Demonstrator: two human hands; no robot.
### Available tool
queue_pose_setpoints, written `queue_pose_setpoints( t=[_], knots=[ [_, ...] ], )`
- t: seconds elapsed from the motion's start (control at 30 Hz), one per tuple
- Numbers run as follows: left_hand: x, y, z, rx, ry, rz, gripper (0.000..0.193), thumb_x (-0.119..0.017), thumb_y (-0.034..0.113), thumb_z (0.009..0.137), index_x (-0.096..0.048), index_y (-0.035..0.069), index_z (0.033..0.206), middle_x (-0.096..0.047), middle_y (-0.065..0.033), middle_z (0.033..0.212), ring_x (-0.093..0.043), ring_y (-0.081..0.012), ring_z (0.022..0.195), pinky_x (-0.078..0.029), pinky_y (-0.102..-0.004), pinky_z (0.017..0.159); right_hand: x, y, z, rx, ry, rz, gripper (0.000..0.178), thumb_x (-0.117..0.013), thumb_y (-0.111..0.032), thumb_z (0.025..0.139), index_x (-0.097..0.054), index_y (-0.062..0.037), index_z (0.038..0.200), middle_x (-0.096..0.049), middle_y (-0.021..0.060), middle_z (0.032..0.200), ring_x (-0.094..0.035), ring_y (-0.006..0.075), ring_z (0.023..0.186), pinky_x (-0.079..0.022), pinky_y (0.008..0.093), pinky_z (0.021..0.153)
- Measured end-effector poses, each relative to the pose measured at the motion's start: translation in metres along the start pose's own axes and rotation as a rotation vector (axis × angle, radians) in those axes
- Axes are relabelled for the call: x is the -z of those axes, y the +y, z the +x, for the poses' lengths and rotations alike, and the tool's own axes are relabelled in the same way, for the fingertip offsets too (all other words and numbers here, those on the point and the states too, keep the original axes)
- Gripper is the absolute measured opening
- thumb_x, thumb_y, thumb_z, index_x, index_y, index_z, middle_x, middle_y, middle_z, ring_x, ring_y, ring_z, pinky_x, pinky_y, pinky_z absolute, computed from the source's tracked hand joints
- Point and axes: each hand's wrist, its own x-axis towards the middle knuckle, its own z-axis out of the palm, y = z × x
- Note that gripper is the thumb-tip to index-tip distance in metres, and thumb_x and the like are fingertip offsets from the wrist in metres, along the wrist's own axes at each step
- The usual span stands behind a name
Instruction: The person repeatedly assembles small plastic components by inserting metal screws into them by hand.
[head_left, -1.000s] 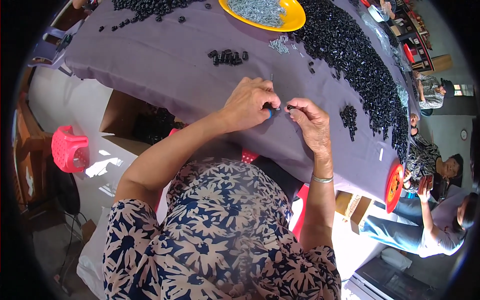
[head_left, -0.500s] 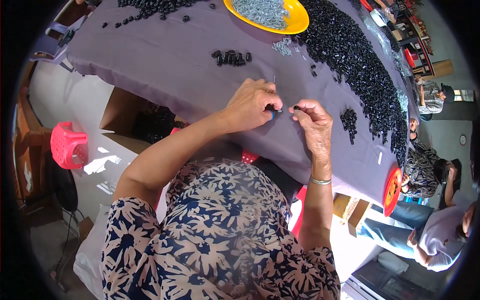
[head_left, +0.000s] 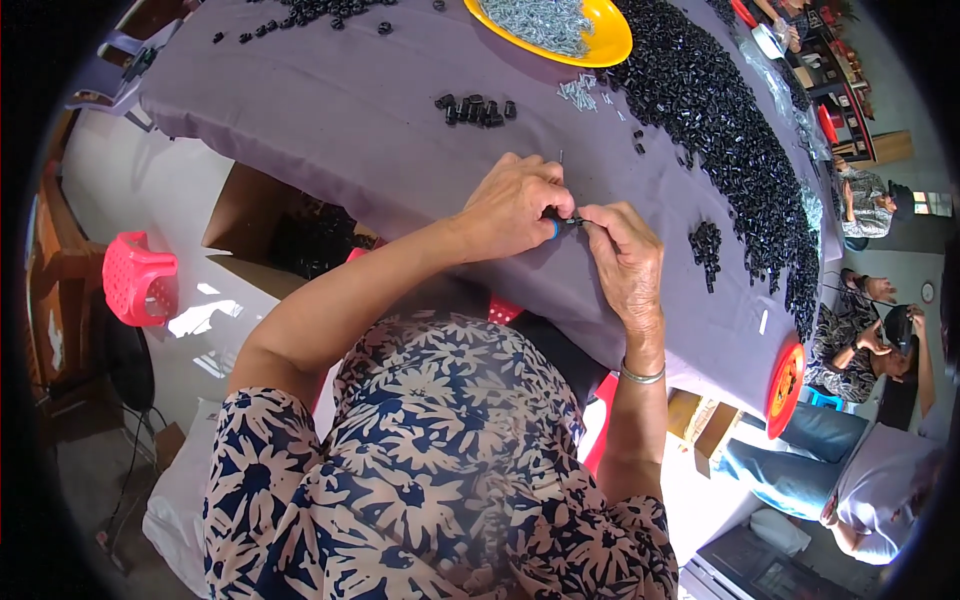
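My left hand [head_left: 515, 205] is curled shut around a small tool with a blue tip, most of it hidden in the fist. My right hand [head_left: 625, 260] pinches a small black part [head_left: 573, 220] against that tip; the two hands touch over the purple tablecloth [head_left: 330, 120]. A thin metal pin [head_left: 560, 157] lies just beyond my left knuckles. A small cluster of black parts [head_left: 476, 108] sits farther out on the cloth.
A yellow dish [head_left: 560, 28] of small metal screws stands at the far edge, loose screws [head_left: 578, 92] beside it. A long heap of black parts [head_left: 730, 140] runs down the right side. A pink stool [head_left: 140, 280] is on the floor left. Other people sit at right [head_left: 880, 350].
My hands have stayed together at the same spot on the cloth, the fingers working closer onto the small black part. The view has shifted slightly.
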Motion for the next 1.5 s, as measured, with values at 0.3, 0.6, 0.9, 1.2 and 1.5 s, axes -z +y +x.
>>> queue_pose_setpoints(
  t=[0.3,0.6,0.9,1.2,1.5],
  knots=[
    [0.003,0.003,0.001,0.04,-0.026,0.02,0.012,-0.067,0.005,0.066,-0.07,0.01,0.076,-0.06,-0.0035,0.084,-0.057,-0.0218,0.087,-0.04,-0.0375,0.081,-0.004,-0.004,0.002,0.148,0.005,-0.117,0.014,-0.066,0.007,0.079,-0.064,-0.0019,0.09,-0.063,0.0092,0.081,-0.062,0.0243,0.07,-0.049,0.033,0.064],
    [-0.001,-0.001,0.001,-0.005,0.013,-0.004,0.018,-0.065,0.0,0.063,-0.067,0.009,0.079,-0.057,-0.0012,0.081,-0.055,-0.0222,0.085,-0.037,-0.0369,0.074,-0.007,0.0,0.004,0.152,0.006,-0.112,0.016,-0.067,0.006,0.076,-0.063,-0.0027,0.088,-0.059,0.0071,0.075,-0.057,0.0213,0.063,-0.047,0.032,0.062],
    [-0.003,-0.004,0.0,-0.015,0.008,0.003,0.02,-0.064,-0.002,0.063,-0.066,0.009,0.08,-0.058,-0.0014,0.081,-0.056,-0.0232,0.087,-0.038,-0.038,0.075,-0.006,0.006,0.006,0.145,-0.011,-0.06,0.018,-0.067,0.007,0.076,-0.063,-0.0021,0.09,-0.062,0.0087,0.078,-0.059,0.022,0.065,-0.048,0.0307,0.06],
    [0.0,-0.004,0.001,-0.02,-0.006,0.01,0.02,-0.064,-0.002,0.064,-0.066,0.008,0.08,-0.057,-0.0026,0.082,-0.055,-0.0241,0.087,-0.038,-0.0383,0.075,-0.003,0.0,0.009,0.123,-0.066,-0.026,0.017,-0.066,0.007,0.077,-0.064,-0.0021,0.091,-0.061,0.0097,0.078,-0.06,0.0242,0.067,-0.048,0.0324,0.062],
    [0.004,-0.005,0.003,-0.034,-0.03,0.022,0.019,-0.063,-0.002,0.064,-0.066,0.006,0.081,-0.056,-0.0046,0.081,-0.054,-0.0262,0.085,-0.039,-0.0393,0.074,-0.006,0.0,0.01,0.125,-0.064,-0.023,0.017,-0.064,0.007,0.076,-0.064,-0.002,0.091,-0.059,0.0099,0.076,-0.059,0.0246,0.066,-0.048,0.0329,0.062]
  ],
)
